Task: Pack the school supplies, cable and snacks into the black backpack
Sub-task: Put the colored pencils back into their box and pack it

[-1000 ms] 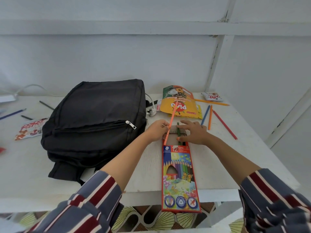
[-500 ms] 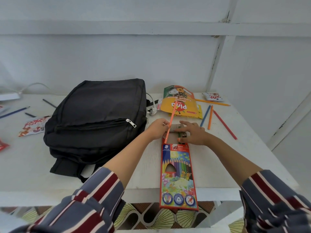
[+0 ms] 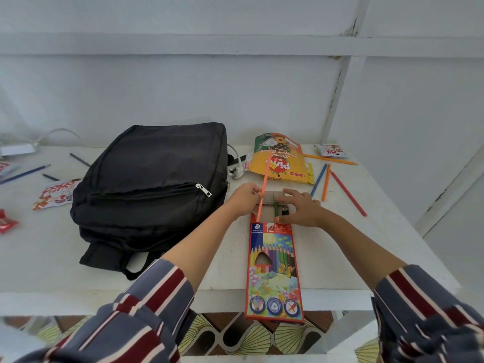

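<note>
My left hand (image 3: 245,203) pinches an orange pencil (image 3: 264,188) between thumb and fingertips; its lower end sits in the open mouth of the pencil box (image 3: 273,268), the shaft leaning away from me. My right hand (image 3: 301,209) is spread, fingers on the opened flap, thumb pressing the box's top edge. Green and dark pencils show in the opening. The box lies flat on the white table (image 3: 366,244), its near end overhanging the edge. The black backpack (image 3: 152,184) lies flat just left of the box, front zip closed. A white plug (image 3: 235,173) sits between the backpack and the yellow snack pouch (image 3: 281,161). Loose blue pencil (image 3: 318,180), second orange pencil (image 3: 326,182) and red pencil (image 3: 348,193) lie to the right. A small snack packet (image 3: 330,150) sits at the far right.
</note>
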